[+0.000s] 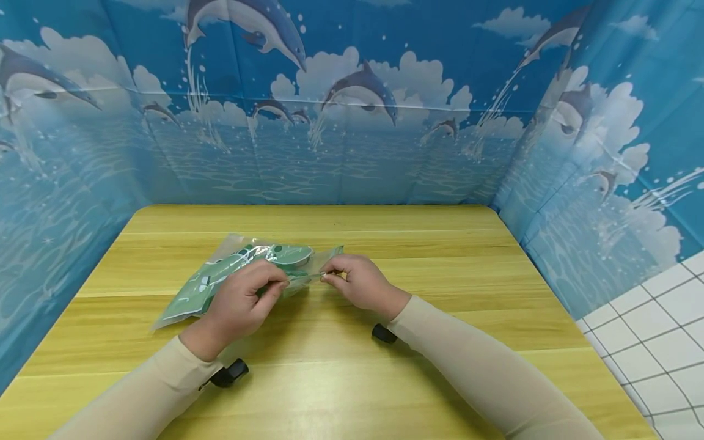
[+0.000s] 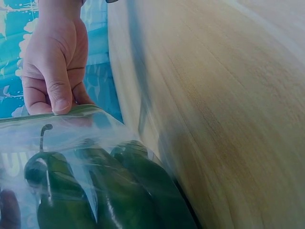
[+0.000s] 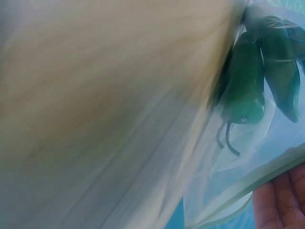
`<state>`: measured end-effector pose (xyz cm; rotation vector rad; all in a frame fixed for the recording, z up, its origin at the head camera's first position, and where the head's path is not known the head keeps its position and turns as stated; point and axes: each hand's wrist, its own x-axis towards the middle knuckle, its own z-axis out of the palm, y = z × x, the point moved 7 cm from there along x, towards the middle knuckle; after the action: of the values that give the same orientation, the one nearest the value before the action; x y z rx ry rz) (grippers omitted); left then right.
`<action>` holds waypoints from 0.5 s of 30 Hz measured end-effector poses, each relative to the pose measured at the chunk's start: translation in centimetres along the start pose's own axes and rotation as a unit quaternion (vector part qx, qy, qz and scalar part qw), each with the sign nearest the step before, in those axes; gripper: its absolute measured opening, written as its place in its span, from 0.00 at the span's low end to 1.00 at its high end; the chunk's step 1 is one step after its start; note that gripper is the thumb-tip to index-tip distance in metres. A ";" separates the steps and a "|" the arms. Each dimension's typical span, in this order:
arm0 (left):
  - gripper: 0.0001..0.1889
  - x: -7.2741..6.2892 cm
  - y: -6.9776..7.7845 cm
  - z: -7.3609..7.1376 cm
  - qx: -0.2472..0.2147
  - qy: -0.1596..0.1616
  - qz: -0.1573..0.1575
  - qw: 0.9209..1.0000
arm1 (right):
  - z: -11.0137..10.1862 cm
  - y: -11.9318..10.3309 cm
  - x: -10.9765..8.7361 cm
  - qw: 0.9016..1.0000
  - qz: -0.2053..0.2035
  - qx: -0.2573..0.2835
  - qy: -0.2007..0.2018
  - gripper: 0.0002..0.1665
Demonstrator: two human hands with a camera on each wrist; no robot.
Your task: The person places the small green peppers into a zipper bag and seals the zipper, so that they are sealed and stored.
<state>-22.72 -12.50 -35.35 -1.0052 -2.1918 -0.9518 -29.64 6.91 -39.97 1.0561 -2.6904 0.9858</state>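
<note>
A clear plastic zip bag with green-and-white print lies on the table at left of centre. Several green peppers with thin curved stems show through the film, and the same peppers appear in the right wrist view. My left hand pinches the bag's right-hand edge between thumb and finger. A short way along that edge, my right hand pinches the film too, its thumb on the rim in the left wrist view. In the right wrist view part of the right hand is cut off.
The yellow wooden table runs up to a blue curtain printed with dolphins at the back and both sides. White tiles lie beyond the right edge. Black wrist devices hang beneath the forearms.
</note>
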 end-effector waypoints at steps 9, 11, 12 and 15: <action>0.13 0.1 0.4 -0.3 -0.003 0.021 0.020 1.000 | -0.1 0.7 0.1 1.000 0.003 0.005 0.005 0.04; 0.13 0.1 0.5 -0.3 -0.004 0.022 0.022 0.999 | -0.1 0.9 0.1 1.000 0.006 0.006 0.005 0.04; 0.13 0.2 0.6 -0.3 -0.005 0.023 0.023 0.999 | -0.1 0.9 0.1 1.000 0.007 0.008 0.004 0.05; 0.13 0.2 0.7 -0.4 -0.005 0.024 0.026 0.999 | -0.1 1.2 0.1 1.000 0.013 0.011 0.002 0.05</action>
<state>-22.25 -12.39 -34.71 -1.0293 -2.1129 -0.9549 -30.49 7.60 -40.46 1.0242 -2.7039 1.0221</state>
